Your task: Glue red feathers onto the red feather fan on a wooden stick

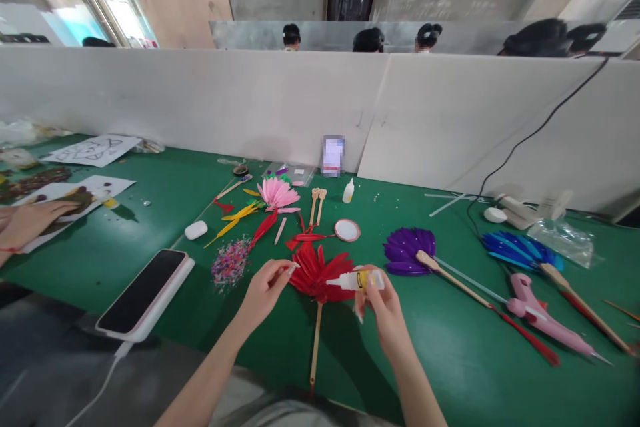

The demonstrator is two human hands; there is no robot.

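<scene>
Red fan [311,270], white bottle [349,281] (its label [361,279] yellow), green tabletop [465,360].

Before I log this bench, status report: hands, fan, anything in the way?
Right hand grips glue bottle, nozzle over red feather fan. Left hand at fan's left edge. Red-rimmed disc beyond fan, clear of both hands.

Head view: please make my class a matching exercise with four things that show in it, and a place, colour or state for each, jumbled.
Column one
1. glue gun
2. red fan
3. purple fan
4. right hand

Column two
A. holding a bottle
B. between the red fan and the blue fan
C. pink
D. feathers between left hand and right hand

Pairs: 1-C, 2-D, 3-B, 4-A
</scene>
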